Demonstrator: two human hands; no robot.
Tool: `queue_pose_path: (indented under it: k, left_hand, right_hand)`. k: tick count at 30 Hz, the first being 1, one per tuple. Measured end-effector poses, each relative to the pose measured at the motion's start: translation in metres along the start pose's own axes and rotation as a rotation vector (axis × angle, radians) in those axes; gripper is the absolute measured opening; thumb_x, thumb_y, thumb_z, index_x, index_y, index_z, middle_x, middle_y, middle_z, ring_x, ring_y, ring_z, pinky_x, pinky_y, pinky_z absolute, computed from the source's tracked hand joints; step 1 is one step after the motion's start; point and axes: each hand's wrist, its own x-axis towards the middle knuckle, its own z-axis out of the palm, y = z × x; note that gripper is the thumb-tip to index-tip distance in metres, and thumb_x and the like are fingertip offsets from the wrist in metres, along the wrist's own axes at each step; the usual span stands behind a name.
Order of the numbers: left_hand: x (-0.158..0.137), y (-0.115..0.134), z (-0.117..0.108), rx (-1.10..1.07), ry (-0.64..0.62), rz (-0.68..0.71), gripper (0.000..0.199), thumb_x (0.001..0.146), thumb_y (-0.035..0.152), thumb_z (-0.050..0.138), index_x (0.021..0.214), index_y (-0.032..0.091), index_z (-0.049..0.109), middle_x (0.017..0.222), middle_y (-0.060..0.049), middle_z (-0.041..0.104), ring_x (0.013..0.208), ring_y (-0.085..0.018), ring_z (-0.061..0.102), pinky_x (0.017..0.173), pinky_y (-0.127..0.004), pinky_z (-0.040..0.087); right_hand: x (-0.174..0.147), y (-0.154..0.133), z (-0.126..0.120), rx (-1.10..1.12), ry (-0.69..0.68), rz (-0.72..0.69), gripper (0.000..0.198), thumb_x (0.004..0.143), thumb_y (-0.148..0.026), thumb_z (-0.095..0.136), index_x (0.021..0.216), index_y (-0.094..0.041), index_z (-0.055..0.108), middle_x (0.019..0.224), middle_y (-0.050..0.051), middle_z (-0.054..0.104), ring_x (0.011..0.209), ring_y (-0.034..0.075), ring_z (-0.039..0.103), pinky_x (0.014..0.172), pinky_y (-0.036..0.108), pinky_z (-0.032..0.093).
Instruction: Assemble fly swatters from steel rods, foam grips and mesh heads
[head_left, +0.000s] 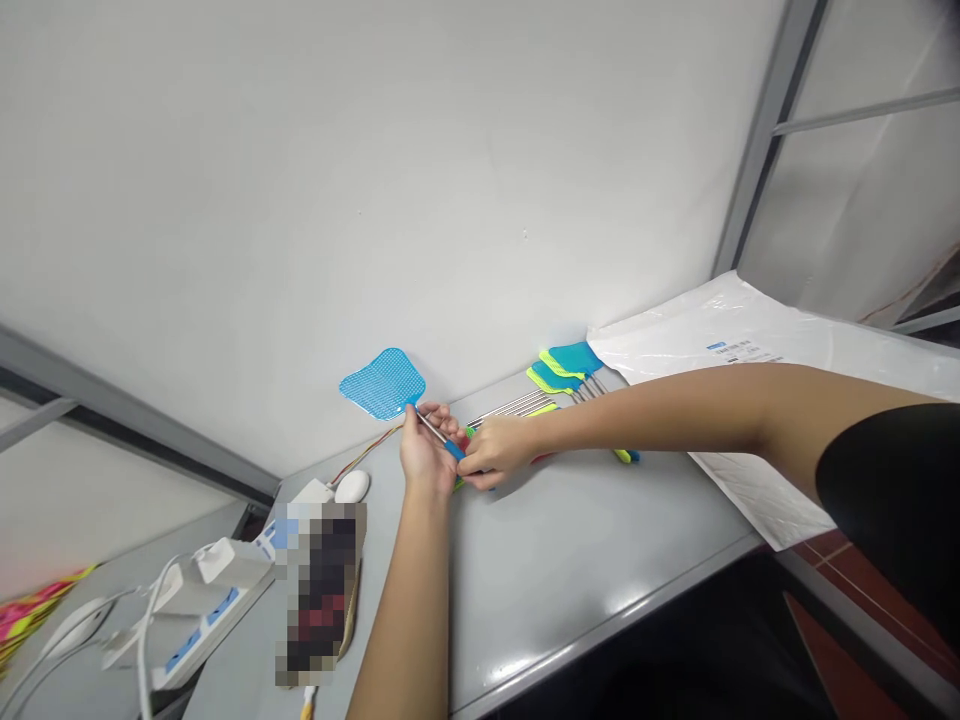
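The left hand (426,452) is curled around the thin metal rod of a blue plastic fly swatter (384,384), held up over the grey table (570,560). The right hand (496,452) pinches its blue handle end. Both hands hide the handle.

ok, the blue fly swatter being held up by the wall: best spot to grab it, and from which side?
Probably the thin metal shaft just below the blue fly swatter head, coming from the near, table-edge side. The mesh head is wide and looks floppy, and the wall is right behind it. The left hand already pinches the shaft there, while the right hand closes on the blue handle end.
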Motion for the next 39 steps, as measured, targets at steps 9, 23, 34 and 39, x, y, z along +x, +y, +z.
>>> queue_pose_path:
  k: [9, 23, 34, 39]
  left_hand:
    - [0.005, 0.004, -0.002, -0.019, -0.033, -0.012, 0.034, 0.093, 0.043, 0.039, 0.076, 0.018, 0.055, 0.063, 0.000, 0.056, 0.046, -0.011, 0.048, 0.047, -0.024, 0.041]
    - [0.001, -0.003, -0.001, -0.033, -0.117, -0.027, 0.032, 0.092, 0.043, 0.043, 0.080, 0.017, 0.056, 0.066, 0.001, 0.055, 0.049, -0.011, 0.049, 0.052, -0.026, 0.046]
    - [-0.022, -0.037, 0.021, 0.071, -0.281, -0.178, 0.032, 0.089, 0.046, 0.051, 0.094, 0.016, 0.059, 0.070, -0.001, 0.060, 0.049, -0.009, 0.053, 0.049, -0.020, 0.045]
    - [-0.023, -0.039, 0.018, 0.028, -0.320, -0.217, 0.038, 0.087, 0.052, 0.052, 0.093, 0.015, 0.061, 0.072, -0.003, 0.062, 0.054, -0.010, 0.056, 0.053, -0.021, 0.047]
  right_hand:
    - [0.005, 0.005, -0.015, 0.050, -0.042, 0.005, 0.023, 0.090, -0.029, 0.041, 0.085, -0.023, 0.063, 0.065, -0.001, 0.063, 0.057, 0.014, 0.051, 0.050, 0.028, 0.023]
    - [-0.008, 0.003, -0.006, 0.049, 0.093, 0.091, 0.019, 0.084, -0.027, 0.048, 0.072, -0.022, 0.062, 0.060, -0.002, 0.061, 0.052, 0.013, 0.049, 0.049, 0.027, 0.027]
    - [-0.027, -0.040, -0.004, 0.121, 0.335, 0.297, 0.019, 0.078, -0.021, 0.049, 0.063, -0.020, 0.059, 0.050, -0.003, 0.052, 0.048, 0.011, 0.042, 0.049, 0.024, 0.030]
    - [-0.028, -0.043, -0.005, 0.192, 0.378, 0.328, 0.018, 0.076, -0.018, 0.049, 0.060, -0.020, 0.057, 0.050, -0.004, 0.050, 0.048, 0.010, 0.039, 0.050, 0.023, 0.029]
